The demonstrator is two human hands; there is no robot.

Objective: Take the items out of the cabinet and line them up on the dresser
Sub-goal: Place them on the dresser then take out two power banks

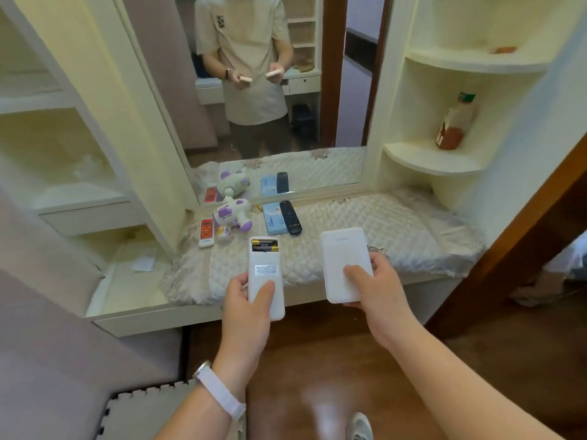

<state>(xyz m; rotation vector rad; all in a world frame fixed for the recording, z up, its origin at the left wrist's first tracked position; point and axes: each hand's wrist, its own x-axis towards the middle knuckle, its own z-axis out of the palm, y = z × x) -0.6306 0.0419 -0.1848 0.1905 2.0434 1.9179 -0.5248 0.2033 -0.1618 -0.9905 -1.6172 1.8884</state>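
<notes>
My left hand (246,300) grips a white remote (265,274) held back side up, its battery bay uncovered with batteries showing. My right hand (373,281) holds a flat white power bank (344,262), thumb on top. Both hover over the front edge of the dresser (397,223), which has a quilted cover. Lined up at the back of it are a small red-and-white remote (206,233), a small bottle (224,235), a purple-and-white toy (232,214), a light blue case (273,219) and a black remote (290,217).
A mirror (254,90) stands behind the dresser. Open cabinet shelves rise at the left (63,147). Curved corner shelves at the right hold a juice bottle (455,122) and a small orange thing (503,49). A brown wooden frame (524,236) borders the right side.
</notes>
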